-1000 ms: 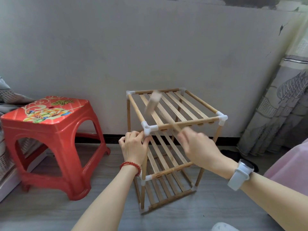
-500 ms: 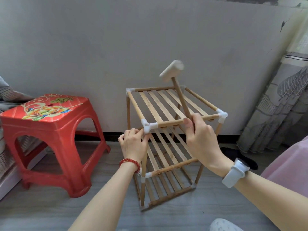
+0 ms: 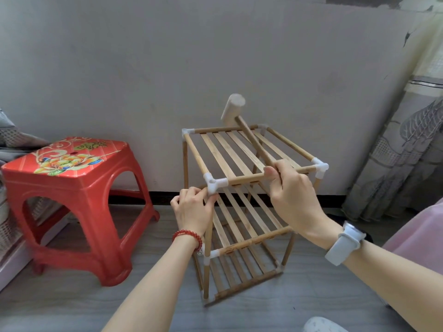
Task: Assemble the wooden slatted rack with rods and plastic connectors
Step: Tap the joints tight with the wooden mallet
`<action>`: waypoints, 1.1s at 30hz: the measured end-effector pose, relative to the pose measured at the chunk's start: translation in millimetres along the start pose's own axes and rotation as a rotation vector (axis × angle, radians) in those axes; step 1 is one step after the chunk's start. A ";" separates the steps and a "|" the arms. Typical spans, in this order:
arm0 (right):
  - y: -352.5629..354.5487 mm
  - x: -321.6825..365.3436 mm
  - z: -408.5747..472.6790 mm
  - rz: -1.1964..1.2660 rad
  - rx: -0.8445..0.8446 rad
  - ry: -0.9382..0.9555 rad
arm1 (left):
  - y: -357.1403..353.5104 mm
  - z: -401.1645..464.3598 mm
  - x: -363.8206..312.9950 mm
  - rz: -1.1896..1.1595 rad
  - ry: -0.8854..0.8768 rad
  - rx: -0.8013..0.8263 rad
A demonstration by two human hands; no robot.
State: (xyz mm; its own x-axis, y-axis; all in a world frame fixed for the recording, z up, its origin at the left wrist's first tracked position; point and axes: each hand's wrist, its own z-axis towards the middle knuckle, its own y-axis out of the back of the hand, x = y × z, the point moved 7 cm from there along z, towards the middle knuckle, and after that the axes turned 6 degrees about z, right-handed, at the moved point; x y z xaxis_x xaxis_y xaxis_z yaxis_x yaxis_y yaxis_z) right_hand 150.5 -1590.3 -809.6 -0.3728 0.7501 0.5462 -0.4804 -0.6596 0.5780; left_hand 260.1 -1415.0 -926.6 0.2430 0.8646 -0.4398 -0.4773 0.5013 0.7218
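The three-tier wooden slatted rack (image 3: 242, 200) stands on the grey floor (image 3: 72, 305) near the wall. The left hand (image 3: 193, 212) grips its front post just under the white plastic corner connector (image 3: 213, 183). The right hand (image 3: 291, 190) grasps the pale wooden mallet (image 3: 233, 109), head raised above the top shelf. A red plastic stool (image 3: 72, 195) stands to the left.

Matt wooden rack (image 3: 239, 152), glossy plastic stool (image 3: 79, 188)

A pale grey wall (image 3: 167, 68), scuffed and peeling near the top, meets a dark skirting strip (image 3: 167, 195) above grey plank floor (image 3: 72, 305). A red plastic stool (image 3: 79, 200) with a flower-printed seat stands at left; a leaf-patterned curtain (image 3: 407, 152) hangs at right in soft daylight.
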 end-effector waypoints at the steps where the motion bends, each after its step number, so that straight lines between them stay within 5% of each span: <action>1: 2.7 3.1 -2.6 0.045 -0.039 0.020 | 0.2 0.1 -0.3 0.006 0.000 0.006; 5: -34.7 -17.6 -20.6 -0.275 0.409 -0.129 | 4.1 -2.0 -3.0 0.011 -0.006 0.023; 12: -19.6 -40.5 -14.8 0.194 0.156 -0.225 | 12.9 31.4 6.8 -0.288 -0.083 0.390; 16: -20.1 -58.9 -14.9 0.163 0.160 -0.284 | 17.0 47.5 -5.2 0.067 -0.376 0.653; 25: 11.2 -72.5 -9.8 0.241 0.095 -0.281 | 7.5 41.7 -71.7 0.242 -0.771 0.399; 30: 36.9 -94.5 -10.9 0.222 0.006 -0.303 | -11.9 8.6 -147.3 -0.020 -0.593 0.270; 33: 56.7 -103.5 -13.0 0.150 -0.033 -0.275 | -19.4 11.5 -165.9 -0.467 -0.417 0.446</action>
State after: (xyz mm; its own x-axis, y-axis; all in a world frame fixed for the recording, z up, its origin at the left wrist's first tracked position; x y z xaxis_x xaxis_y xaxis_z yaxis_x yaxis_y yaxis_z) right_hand 151.5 -1704.7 -841.2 -0.2147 0.6004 0.7704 -0.4634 -0.7569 0.4608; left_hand 238.7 -1567.7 -861.5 0.6763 0.4568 -0.5778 0.1176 0.7074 0.6969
